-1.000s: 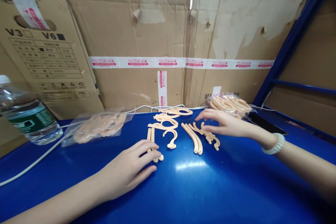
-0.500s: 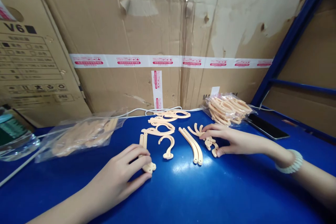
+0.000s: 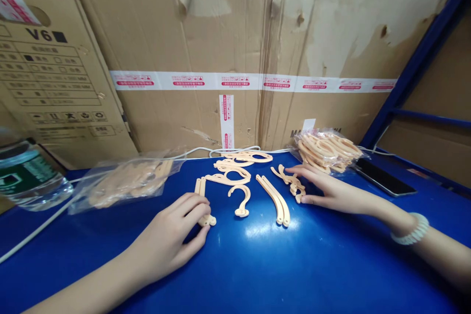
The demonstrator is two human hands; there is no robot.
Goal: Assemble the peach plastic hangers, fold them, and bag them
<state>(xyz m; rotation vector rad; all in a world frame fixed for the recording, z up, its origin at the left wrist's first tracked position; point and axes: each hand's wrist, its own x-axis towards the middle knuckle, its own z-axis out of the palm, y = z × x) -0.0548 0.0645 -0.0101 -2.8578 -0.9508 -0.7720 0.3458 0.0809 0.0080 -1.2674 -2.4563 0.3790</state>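
Several peach plastic hook pieces lie on a blue table [image 3: 257, 265]. My left hand [image 3: 172, 240] rests flat with its fingertips on a pair of straight pieces [image 3: 201, 201]. My right hand [image 3: 331, 191], a bead bracelet on its wrist, has its fingers stretched out and touches a small cluster of wavy pieces [image 3: 292, 184]. Between the hands lie a question-mark-shaped hook [image 3: 241, 198] and a pair of long curved strips [image 3: 275, 198]. More hooks [image 3: 235, 167] are spread behind them.
A clear bag of hooks [image 3: 327, 149] sits at the back right beside a black phone [image 3: 384, 181]. Another clear bag [image 3: 125, 181] lies at the left, near a water bottle [image 3: 29, 176]. A white cable [image 3: 44, 225] runs along the back. Cardboard boxes [image 3: 228, 49] wall the rear.
My right hand came down from hovering onto the wavy pieces and slid them slightly. My left hand stayed on the straight pieces. The view shifted a little.
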